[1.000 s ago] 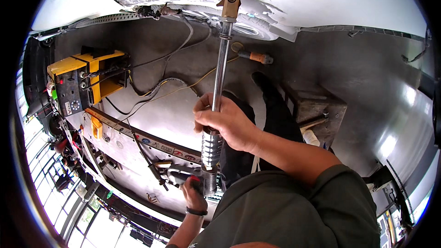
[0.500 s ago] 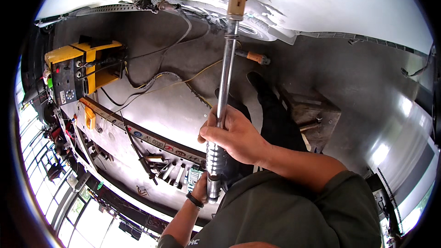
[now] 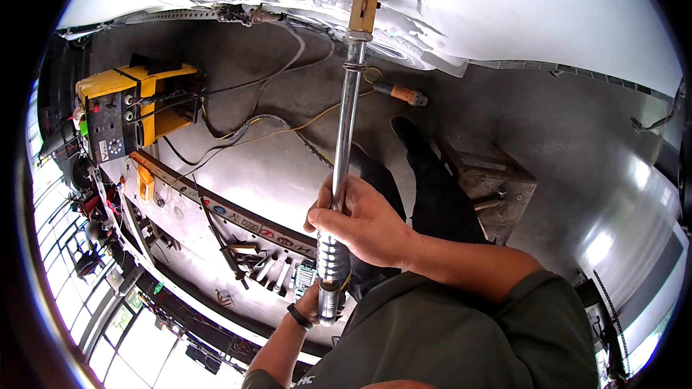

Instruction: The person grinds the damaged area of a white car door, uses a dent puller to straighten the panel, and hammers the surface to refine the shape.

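The right hand (image 3: 367,227) has its grip closed around the shaft of a long steel slide hammer (image 3: 342,151), just above the ribbed weight. The left hand (image 3: 317,301) grips the tool's lower end. Its brass tip touches the stripped white car panel (image 3: 504,7) overhead. A yellow welding machine (image 3: 130,108) stands on the floor, well apart.

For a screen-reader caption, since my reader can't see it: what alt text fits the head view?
Both hands grip a long chrome rod tool: the right hand around its shaft, the left hand at its ribbed lower end, with the brass tip against a scraped white body panel. A yellow machine with cables and a tool-strewn tray sit to the left.
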The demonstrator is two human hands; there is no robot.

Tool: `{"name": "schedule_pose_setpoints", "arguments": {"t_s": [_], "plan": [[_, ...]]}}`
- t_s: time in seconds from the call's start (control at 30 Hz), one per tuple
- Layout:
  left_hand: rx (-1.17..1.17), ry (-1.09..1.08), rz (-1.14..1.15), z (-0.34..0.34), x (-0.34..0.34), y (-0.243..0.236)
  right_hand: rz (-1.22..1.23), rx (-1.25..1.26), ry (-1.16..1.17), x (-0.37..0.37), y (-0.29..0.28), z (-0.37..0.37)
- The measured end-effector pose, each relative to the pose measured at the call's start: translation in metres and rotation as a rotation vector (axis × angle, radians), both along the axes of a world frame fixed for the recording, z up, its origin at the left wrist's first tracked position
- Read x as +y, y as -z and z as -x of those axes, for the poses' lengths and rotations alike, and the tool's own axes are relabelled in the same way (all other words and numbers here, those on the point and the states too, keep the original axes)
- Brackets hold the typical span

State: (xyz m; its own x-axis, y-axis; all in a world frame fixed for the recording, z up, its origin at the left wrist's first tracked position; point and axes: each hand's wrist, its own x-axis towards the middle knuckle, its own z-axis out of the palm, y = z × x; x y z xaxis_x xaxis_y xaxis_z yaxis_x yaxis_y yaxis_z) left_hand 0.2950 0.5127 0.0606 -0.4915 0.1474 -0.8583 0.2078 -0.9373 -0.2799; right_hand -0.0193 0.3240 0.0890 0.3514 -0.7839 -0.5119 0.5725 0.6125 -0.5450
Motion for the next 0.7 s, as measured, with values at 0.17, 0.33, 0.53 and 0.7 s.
{"name": "schedule_pose_setpoints", "arguments": {"t_s": [0.17,0.33,0.53,0.7], "plan": [[-0.086,0.036,-0.056,0.002,0.003,0.003,0.023,0.033,-0.011,-0.002,0.000,0.000],[-0.064,0.000,-0.055,0.001,0.002,-0.001,0.088,0.045,-0.067,-0.008,0.000,-0.002],[-0.112,0.009,-0.096,-0.003,0.003,0.000,0.014,-0.015,-0.042,-0.009,-0.002,0.000],[-0.097,0.218,-0.008,-0.004,-0.004,0.000,0.049,-0.093,0.066,0.001,0.007,-0.012]]}}
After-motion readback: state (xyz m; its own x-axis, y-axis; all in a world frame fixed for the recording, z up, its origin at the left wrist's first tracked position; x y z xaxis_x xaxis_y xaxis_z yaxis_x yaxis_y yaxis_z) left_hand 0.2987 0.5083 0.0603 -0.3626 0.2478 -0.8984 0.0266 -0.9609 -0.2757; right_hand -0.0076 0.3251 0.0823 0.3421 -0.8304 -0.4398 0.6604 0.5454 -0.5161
